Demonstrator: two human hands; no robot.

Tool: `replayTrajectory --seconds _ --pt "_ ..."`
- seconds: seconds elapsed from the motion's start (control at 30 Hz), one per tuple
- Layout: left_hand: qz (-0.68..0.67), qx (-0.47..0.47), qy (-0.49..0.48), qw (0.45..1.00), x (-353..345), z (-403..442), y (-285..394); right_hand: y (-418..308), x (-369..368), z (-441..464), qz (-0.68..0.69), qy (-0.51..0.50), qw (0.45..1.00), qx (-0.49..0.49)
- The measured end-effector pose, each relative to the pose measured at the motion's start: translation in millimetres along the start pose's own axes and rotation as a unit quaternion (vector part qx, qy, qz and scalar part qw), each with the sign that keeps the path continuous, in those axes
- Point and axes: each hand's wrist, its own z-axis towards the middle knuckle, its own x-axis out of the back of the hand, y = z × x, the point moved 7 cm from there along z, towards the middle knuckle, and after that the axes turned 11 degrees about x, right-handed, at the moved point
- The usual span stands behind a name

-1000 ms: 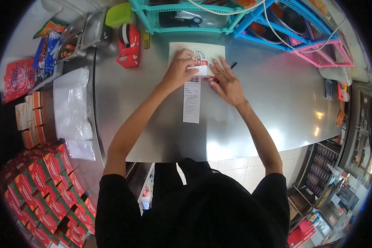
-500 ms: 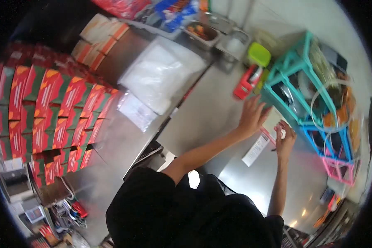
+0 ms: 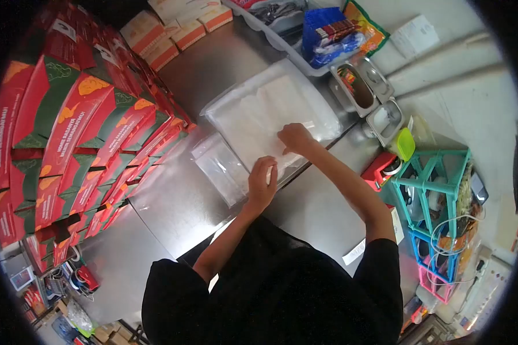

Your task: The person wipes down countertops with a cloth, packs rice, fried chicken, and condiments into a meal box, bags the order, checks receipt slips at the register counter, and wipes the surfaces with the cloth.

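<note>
Flat clear-plastic bag stack (image 3: 256, 112): lying on silver steel worktop (image 3: 175, 210).
Right grip (image 3: 298, 138): hanging half-curled over stack, hold unclear.
Left grip (image 3: 262, 188): hovering half-curled at stack's near edge, likewise.
Risk: clinging film could be dragging neighbours.

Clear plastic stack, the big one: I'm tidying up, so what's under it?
Around the plastic stack, the metal counter shows; whatever lies directly beneath is covered. The right hand and left hand also hide part of its near side.
</note>
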Motion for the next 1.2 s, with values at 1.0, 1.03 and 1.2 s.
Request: replayTrajectory --seconds 1.0,1.03,1.2 --pt "-0.220 0.022 -0.271 0.937 -53.6 13.8 119.3 -31.9 226.2 -345.2 0.704 0.589 0.381 -0.116" --pt "-0.369 0.048 -0.325 0.869 -57.5 0.9 161.3 -40.7 220.7 -362.6 0.707 0.596 0.370 -0.092" --pt "-0.554 0.142 -0.360 0.737 -71.5 -64.4 248.2 -56.9 161.4 -473.1 0.706 0.638 0.308 -0.003"
